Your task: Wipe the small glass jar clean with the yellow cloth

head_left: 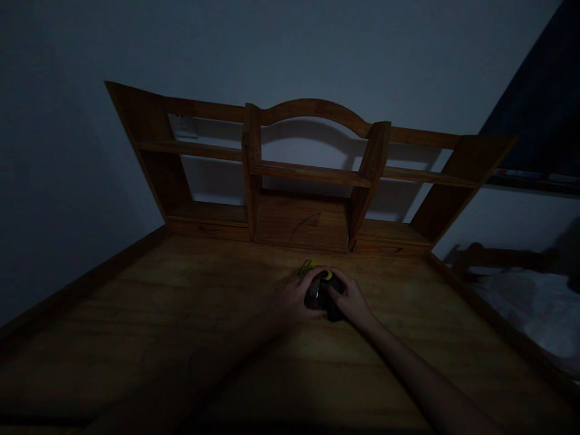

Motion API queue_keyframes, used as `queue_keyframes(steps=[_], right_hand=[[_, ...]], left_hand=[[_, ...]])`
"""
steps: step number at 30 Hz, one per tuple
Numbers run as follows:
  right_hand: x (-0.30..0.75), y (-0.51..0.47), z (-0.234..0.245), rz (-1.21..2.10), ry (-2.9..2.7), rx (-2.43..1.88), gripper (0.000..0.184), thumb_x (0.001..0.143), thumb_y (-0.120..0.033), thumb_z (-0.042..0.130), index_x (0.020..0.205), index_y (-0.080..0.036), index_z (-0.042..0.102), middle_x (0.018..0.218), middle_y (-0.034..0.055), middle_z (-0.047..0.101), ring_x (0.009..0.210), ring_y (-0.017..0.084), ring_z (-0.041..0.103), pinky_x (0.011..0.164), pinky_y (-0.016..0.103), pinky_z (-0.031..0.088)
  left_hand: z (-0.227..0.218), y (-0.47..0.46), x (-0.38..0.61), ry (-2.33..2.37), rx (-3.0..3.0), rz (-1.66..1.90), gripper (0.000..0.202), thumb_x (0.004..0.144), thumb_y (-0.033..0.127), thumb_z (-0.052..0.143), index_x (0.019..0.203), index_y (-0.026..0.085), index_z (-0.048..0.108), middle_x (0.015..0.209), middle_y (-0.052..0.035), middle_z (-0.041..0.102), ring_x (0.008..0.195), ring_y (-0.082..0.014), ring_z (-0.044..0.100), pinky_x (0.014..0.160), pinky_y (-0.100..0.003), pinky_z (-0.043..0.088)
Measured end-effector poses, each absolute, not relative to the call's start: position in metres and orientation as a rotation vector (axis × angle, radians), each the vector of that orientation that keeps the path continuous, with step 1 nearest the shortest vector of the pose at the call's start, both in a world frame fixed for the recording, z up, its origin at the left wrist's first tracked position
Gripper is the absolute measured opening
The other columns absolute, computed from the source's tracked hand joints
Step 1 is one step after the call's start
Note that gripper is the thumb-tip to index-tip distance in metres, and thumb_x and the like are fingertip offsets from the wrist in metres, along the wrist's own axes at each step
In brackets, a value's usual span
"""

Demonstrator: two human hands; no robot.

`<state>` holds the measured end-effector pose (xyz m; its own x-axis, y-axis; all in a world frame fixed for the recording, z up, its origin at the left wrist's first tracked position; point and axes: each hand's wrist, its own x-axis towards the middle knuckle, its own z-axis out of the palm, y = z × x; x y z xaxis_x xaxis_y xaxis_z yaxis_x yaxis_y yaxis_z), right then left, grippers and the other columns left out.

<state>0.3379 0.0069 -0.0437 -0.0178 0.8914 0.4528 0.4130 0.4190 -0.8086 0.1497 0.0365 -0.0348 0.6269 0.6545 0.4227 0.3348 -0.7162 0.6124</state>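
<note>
Near the middle of the wooden desk, both my hands are wrapped round a small dark object with yellow parts [334, 312]. My left hand [295, 301] is closed on its left side, where a shiny dark surface shows between thumb and fingers. On the other side, my right hand [354, 299] grips it with the thumb across its top, beside a curved yellow piece. Some thin yellow-green part [308, 266] sticks out behind the left fingers. The dim light and my fingers hide the object's kind.
The wooden desktop [181, 314] spreads around my hands, with raised side edges. A wooden shelf unit [312, 172] with open compartments and low drawers stands at the back against the wall. Pale cloth [530, 302] lies beyond the right edge, and a socket [185, 130] shows behind the left shelves.
</note>
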Motion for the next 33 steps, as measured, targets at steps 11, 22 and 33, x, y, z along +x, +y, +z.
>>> queue_keyframes(steps=[11,22,33], right_hand=[[0.340,0.008,-0.039,0.635,-1.624,-1.206,0.042,0.078,-0.017,0.059,0.119,-0.020,0.062,0.110,0.0041,0.070,0.100,0.022,0.065,0.091,0.035,0.051],[0.350,0.000,-0.041,0.371,-1.646,-1.290,0.026,0.087,-0.030,0.058,0.107,-0.023,0.073,0.097,0.0037,0.075,0.086,0.027,0.071,0.077,0.035,0.056],[0.340,0.008,-0.030,0.915,-1.222,-1.164,0.035,0.074,-0.045,0.076,0.092,-0.017,0.069,0.083,0.0039,0.072,0.072,0.021,0.067,0.062,0.027,0.052]], left_hand=[[-0.034,0.036,0.152,0.810,2.266,0.937,0.089,0.062,0.039,0.082,0.139,0.029,0.037,0.133,-0.0053,0.056,0.119,-0.0259,0.057,0.100,-0.039,0.047],[-0.027,0.027,0.155,0.760,2.097,0.900,0.092,0.059,0.041,0.084,0.138,0.031,0.038,0.130,-0.0034,0.058,0.117,-0.0262,0.058,0.098,-0.039,0.049],[-0.030,0.037,0.155,0.662,1.949,1.159,0.090,0.061,0.031,0.085,0.137,0.026,0.036,0.135,-0.0081,0.052,0.124,-0.0263,0.051,0.106,-0.043,0.043]])
